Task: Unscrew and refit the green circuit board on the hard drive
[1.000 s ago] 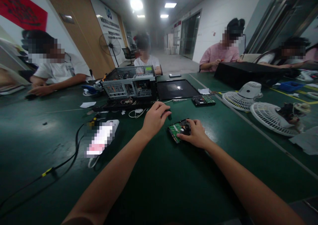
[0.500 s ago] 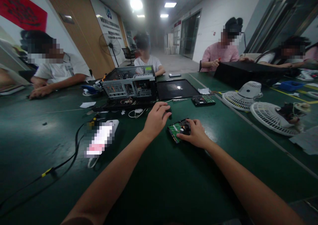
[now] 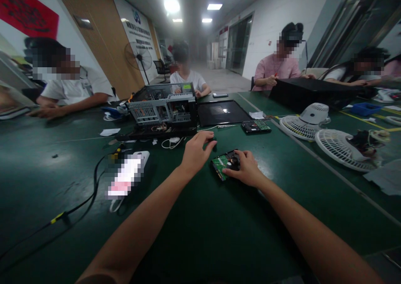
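My right hand (image 3: 246,169) grips a hard drive (image 3: 221,162) at its edges, thumb on the near side and fingers over the far side. The drive lies on the green table (image 3: 200,229) with its circuit board up; the palm hides part of it. To its upper left, my left hand (image 3: 198,150) hovers with bent fingers, thumb and fingertips apart. A small dark patch shows by those fingertips, too unclear to name. A second hard drive (image 3: 256,127) rests farther back on the right. Beyond my left hand stands an opened computer case (image 3: 161,110).
A black side panel (image 3: 224,112) lies beside the case. At left are a phone (image 3: 127,175) and a black cable (image 3: 94,196). Fan parts (image 3: 341,150) sit at right, before a black case (image 3: 313,92). Several people sit around the table.
My left hand has shifted very slightly, while my right hand stays on the hard drive. Across the table, the person in white has moved their arms a little.
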A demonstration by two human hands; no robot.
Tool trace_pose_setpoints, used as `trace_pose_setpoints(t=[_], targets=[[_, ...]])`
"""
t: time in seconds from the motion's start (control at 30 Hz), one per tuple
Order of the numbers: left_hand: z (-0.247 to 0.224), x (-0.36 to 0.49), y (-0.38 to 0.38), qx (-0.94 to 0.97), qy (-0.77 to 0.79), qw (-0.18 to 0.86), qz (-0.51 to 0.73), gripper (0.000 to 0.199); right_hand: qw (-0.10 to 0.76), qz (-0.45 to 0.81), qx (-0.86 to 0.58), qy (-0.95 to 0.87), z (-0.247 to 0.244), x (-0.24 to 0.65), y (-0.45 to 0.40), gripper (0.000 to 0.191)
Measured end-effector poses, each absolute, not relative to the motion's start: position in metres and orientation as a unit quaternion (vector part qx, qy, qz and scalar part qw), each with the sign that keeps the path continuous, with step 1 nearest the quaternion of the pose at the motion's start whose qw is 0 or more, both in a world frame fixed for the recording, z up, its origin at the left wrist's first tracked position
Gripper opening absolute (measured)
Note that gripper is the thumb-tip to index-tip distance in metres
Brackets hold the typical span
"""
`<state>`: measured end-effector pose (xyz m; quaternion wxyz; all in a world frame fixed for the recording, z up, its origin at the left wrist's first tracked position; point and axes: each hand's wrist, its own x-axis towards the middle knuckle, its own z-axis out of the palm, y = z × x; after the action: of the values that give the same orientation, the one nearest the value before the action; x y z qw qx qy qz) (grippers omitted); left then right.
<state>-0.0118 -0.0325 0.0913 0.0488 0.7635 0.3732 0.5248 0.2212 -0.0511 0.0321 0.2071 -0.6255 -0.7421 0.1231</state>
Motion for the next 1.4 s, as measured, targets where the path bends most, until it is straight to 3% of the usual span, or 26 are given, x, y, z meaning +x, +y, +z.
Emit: trace_pose_setpoints(t=[0.3, 0.6, 1.4], targets=[[0.09, -0.012, -0.032, 0.723, 0.39, 0.067, 0.566, 0.019, 0.21, 0.134, -0.627, -0.738, 0.035, 0.22, -0.053, 0.095], [0.094, -0.016, -0.032, 0.756, 0.442, -0.007, 0.483, 0.014, 0.211, 0.134, -0.628, -0.737, 0.034, 0.221, -0.053, 0.095], [0.093, -0.021, -0.028, 0.753, 0.48, -0.038, 0.448, 0.019, 0.205, 0.146, -0.629, -0.736, 0.038, 0.223, -0.054, 0.095]])
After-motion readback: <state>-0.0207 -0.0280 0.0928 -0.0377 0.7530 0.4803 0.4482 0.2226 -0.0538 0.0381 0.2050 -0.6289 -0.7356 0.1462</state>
